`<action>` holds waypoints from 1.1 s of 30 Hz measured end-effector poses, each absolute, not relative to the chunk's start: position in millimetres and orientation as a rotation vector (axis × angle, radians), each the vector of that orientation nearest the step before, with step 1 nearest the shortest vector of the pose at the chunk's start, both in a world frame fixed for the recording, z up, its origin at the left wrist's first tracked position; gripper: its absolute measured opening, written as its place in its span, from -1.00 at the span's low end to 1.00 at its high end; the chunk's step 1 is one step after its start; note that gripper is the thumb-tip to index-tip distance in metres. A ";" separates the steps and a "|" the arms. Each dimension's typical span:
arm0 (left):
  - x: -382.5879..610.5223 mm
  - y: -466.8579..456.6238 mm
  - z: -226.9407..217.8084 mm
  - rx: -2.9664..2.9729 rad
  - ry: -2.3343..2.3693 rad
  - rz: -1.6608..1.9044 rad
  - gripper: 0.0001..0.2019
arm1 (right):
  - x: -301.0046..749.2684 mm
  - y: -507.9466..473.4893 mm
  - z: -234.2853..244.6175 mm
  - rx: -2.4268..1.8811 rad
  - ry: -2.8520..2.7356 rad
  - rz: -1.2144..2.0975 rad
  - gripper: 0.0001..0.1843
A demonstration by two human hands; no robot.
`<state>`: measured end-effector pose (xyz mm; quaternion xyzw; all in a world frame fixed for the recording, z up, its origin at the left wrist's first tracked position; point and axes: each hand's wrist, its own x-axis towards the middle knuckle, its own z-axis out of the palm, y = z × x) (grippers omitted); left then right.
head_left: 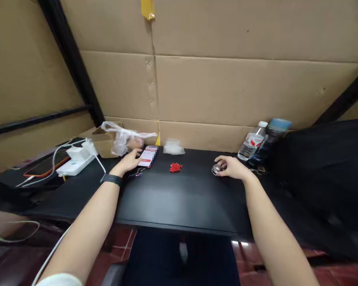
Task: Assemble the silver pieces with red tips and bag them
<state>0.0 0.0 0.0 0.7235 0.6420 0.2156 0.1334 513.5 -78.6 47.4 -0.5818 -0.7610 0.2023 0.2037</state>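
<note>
My right hand (233, 167) is closed around a small round, shiny, silvery or clear thing (216, 169) on the right half of the black table; its exact kind I cannot make out. On the left, my left hand (129, 162) lies with fingers extended at the near-left edge of a white and pink printed card (147, 157), part of it blurred out. Just below that card are small dark and blue metal-tipped pieces (137, 173). Between the hands sits a little pile of red clips or loops (176, 167). Behind the pile are small clear plastic bags (173, 147).
A cardboard box (105, 142) and a knotted plastic bag (123, 139) stand at the back left. Further left are a white power strip (76, 163) with cables and a phone (47, 165). Two bottles, one a water bottle (252, 142), and a black bag (328, 171) occupy the right.
</note>
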 end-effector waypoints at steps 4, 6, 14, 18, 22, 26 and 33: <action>2.0 -0.4 2.9 2.093 1.890 0.609 -0.39 | 516.9 -78.5 48.9 -1.637 -2.120 0.620 -0.43; 5.3 0.1 4.3 2.086 1.924 0.593 -0.39 | 517.2 -78.1 48.4 -1.634 -2.120 0.662 -0.42; 27.5 5.5 4.4 2.069 2.081 0.534 -0.44 | 513.2 -75.2 42.6 -1.636 -2.150 0.579 -0.42; 27.8 6.4 5.3 2.035 2.114 0.540 -0.46 | 514.9 -76.1 46.3 -1.600 -2.122 0.552 -0.41; 22.6 7.9 6.9 2.012 2.110 0.558 -0.46 | 514.7 -78.5 49.6 -1.601 -2.112 0.568 -0.40; 23.1 15.6 10.3 2.007 2.106 0.552 -0.45 | 517.5 -78.2 48.6 -1.636 -2.118 0.642 -0.43; 26.0 35.7 29.1 2.110 1.986 0.411 -0.35 | 470.5 -106.7 74.6 -1.452 -2.060 0.519 -0.47</action>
